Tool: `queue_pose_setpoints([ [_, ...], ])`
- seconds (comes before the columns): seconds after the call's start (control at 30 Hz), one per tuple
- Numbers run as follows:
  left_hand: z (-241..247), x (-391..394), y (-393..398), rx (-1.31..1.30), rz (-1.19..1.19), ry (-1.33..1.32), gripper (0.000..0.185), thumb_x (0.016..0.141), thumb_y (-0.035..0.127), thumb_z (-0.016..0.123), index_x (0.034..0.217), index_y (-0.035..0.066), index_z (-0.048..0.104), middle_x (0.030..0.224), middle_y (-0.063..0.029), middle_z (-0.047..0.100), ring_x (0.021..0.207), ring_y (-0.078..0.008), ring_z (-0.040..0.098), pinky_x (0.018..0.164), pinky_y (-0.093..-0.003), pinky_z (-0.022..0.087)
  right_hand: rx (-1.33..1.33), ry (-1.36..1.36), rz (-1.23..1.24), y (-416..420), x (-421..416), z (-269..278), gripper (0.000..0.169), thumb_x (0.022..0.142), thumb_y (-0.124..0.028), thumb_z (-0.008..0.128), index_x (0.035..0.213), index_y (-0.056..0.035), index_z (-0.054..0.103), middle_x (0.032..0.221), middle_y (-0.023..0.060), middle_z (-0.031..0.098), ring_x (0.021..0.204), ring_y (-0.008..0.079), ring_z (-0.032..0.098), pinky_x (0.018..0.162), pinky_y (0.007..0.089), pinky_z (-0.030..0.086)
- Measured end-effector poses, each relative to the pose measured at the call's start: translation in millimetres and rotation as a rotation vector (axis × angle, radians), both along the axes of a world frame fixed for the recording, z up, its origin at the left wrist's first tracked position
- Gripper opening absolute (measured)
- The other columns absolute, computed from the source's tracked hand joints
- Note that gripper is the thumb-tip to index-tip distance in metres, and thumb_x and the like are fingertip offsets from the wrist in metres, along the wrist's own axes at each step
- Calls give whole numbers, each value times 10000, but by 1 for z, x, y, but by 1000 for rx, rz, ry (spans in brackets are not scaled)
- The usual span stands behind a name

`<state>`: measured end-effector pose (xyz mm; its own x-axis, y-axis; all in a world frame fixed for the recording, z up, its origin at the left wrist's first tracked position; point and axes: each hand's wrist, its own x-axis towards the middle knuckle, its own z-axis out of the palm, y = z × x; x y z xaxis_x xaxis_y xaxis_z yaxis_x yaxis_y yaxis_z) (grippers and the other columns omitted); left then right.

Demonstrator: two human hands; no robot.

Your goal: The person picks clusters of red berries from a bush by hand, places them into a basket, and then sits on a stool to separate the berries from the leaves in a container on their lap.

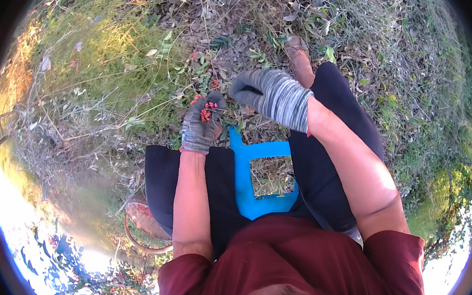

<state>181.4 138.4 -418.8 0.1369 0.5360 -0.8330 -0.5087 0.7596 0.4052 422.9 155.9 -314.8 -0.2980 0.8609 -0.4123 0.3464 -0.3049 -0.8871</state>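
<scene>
A grey knitted work glove covers my left hand (202, 123), which is closed around small clusters of red berries (206, 112) just above my left knee. To its right, my right hand (265, 94), in a matching glove, is slightly blurred. Its fingers point left, and a dark gap shows between thumb and fingers; whether anything is pinched at the tips cannot be made out. More red berries (215, 84) show among green leaves between and beyond the two hands.
A blue plastic stool (244, 180) stands between my legs. A round container with a curved handle (148, 219), holding some red bits, sits beside my left leg. Dry grass, twigs and low plants surround me, with my brown shoe (300, 60) ahead on the right.
</scene>
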Motion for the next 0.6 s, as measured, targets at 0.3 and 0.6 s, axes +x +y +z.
queue_pose_setpoints([
  [0.3,-76,18,129,493,-1135,1276,462,751,277,699,1120,31,572,895,-144,663,807,-269,636,712,-378,501,-38,-38,-59,-7,0,-3,198,839,-158,587,993,-36,607,858,153,641,829,297,628,724,362,502],
  [0.6,-149,35,165,352,-1896,1581,367,782,308,644,1028,36,635,966,-186,651,896,-348,631,768,-412,508,-134,-121,85,-18,-1,4,236,866,-222,535,1024,-59,600,879,150,621,832,331,599,738,415,483],
])
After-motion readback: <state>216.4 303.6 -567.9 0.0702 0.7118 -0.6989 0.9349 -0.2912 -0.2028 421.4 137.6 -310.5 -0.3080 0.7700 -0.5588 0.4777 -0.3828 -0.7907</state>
